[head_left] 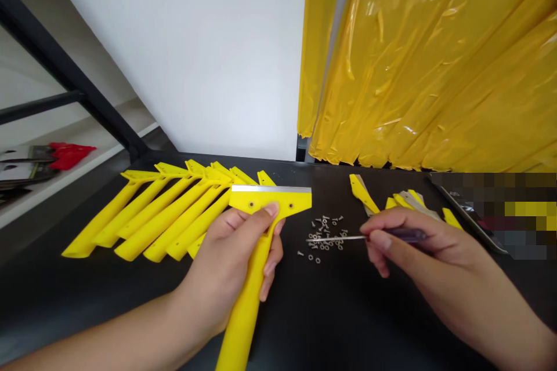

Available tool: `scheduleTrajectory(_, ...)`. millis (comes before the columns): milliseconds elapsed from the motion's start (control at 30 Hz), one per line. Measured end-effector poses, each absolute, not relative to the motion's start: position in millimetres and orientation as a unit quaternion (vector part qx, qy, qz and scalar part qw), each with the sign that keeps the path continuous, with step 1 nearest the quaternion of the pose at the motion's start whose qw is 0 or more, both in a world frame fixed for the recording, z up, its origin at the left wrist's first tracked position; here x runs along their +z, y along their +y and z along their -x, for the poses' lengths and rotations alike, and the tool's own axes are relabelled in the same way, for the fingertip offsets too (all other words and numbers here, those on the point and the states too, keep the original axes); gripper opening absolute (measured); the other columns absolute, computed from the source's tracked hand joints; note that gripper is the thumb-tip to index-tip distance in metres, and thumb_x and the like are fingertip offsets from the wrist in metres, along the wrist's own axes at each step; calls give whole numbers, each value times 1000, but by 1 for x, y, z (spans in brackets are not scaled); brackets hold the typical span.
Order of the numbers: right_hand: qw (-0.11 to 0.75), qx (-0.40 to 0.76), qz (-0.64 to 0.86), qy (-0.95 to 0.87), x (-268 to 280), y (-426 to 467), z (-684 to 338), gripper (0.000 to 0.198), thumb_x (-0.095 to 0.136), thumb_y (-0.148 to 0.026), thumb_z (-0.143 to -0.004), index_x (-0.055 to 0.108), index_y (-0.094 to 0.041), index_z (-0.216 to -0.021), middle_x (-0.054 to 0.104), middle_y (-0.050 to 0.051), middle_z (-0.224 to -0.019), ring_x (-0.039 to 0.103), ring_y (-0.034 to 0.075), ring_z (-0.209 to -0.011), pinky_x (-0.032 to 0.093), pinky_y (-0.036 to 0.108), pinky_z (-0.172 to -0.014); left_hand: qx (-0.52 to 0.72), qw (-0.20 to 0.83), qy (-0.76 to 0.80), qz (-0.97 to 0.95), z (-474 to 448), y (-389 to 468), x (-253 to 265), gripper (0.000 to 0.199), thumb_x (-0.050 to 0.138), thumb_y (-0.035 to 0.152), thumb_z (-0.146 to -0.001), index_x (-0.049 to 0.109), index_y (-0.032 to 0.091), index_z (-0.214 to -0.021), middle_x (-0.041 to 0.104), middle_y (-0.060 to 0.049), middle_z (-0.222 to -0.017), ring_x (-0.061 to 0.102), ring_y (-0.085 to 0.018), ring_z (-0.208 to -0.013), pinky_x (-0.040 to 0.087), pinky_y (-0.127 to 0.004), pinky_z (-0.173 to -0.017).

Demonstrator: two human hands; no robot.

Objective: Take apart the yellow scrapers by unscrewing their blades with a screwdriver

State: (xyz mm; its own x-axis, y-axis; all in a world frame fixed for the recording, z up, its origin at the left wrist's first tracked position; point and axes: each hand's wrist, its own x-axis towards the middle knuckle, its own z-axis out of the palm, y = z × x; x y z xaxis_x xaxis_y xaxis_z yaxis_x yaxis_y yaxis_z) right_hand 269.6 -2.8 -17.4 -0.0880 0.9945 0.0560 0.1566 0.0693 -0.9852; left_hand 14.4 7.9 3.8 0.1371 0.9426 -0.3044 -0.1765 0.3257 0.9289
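Note:
My left hand (243, 243) is closed around the neck of a yellow scraper (243, 313), its thumb pressed on the flat head. A thin metal blade edge runs along the top of that head, and two holes show in its face. In my right hand (404, 249) is a screwdriver (335, 239), held between thumb and fingers with its thin shaft pointing left. The shaft passes over a scatter of small screws and nuts (322, 243) on the black table. Whether the tip touches any of them I cannot tell.
Several yellow scraper handles (152, 214) lie in a slanted row on the left of the black table (278, 336). Yellow and grey head pieces (404, 200) lie at the right. A white panel (195, 58) and yellow plastic sheeting (435, 69) stand behind. A black frame (82, 69) rises at left.

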Motion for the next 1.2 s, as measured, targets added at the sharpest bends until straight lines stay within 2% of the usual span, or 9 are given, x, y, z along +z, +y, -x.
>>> scheduleTrajectory(167, 341, 412, 515, -670, -34, -11, -261, 25, 74, -55, -97, 80, -31, -102, 77, 3, -92, 70, 20, -83, 58, 28, -72, 423, 657, 497, -377, -15, 7, -1, 39, 65, 49, -99, 59, 20, -74, 55, 4, -45, 46, -9, -31, 37, -15, -34)
scheduleTrajectory(267, 310, 396, 515, -694, -38, -13, -259, 23, 67, -54, -101, 78, -35, -107, 78, 0, -98, 72, 18, -90, 59, 25, -75, 414, 664, 494, -378, -15, 7, -3, 38, 64, 47, -100, 60, 20, -73, 55, 4, -45, 46, -9, -30, 36, -15, -33)
scheduleTrajectory(533, 345, 254, 509, -747, -15, -12, -268, 12, 68, -43, -102, 77, -36, -105, 79, -5, -92, 76, 13, -80, 60, 16, -68, 411, 664, 491, -385, -16, 8, -5, 40, 63, 48, -101, 60, 20, -73, 55, 4, -45, 47, -9, -30, 37, -16, -34)
scheduleTrajectory(633, 342, 269, 502, -748, -17, -15, -268, 13, 67, -43, -102, 77, -34, -104, 79, -4, -92, 76, 14, -80, 60, 17, -67, 407, 663, 496, -384, -16, 8, -5, 40, 63, 49, -100, 60, 20, -72, 55, 3, -46, 47, -9, -30, 36, -16, -34)
scheduleTrajectory(800, 316, 325, 469, -758, -29, -16, -260, 10, 63, -38, -106, 73, -35, -107, 76, -7, -95, 74, 9, -86, 58, 16, -76, 408, 660, 492, -395, -15, 9, -7, 41, 62, 49, -101, 61, 20, -72, 55, 3, -45, 47, -9, -30, 35, -16, -34)
scheduleTrajectory(967, 338, 266, 476, -767, -22, -13, -264, 7, 66, -38, -105, 72, -38, -107, 78, -10, -95, 76, 8, -84, 58, 12, -71, 408, 663, 488, -395, -14, 10, -7, 39, 61, 48, -101, 61, 20, -73, 55, 3, -45, 47, -9, -30, 36, -16, -34)
scheduleTrajectory(1200, 346, 198, 468, -788, -9, -15, -271, 6, 63, -33, -105, 68, -36, -104, 74, -10, -90, 73, 7, -78, 56, 12, -68, 405, 665, 488, -396, -15, 9, -8, 39, 62, 47, -101, 60, 20, -73, 55, 4, -45, 47, -9, -30, 36, -16, -34)
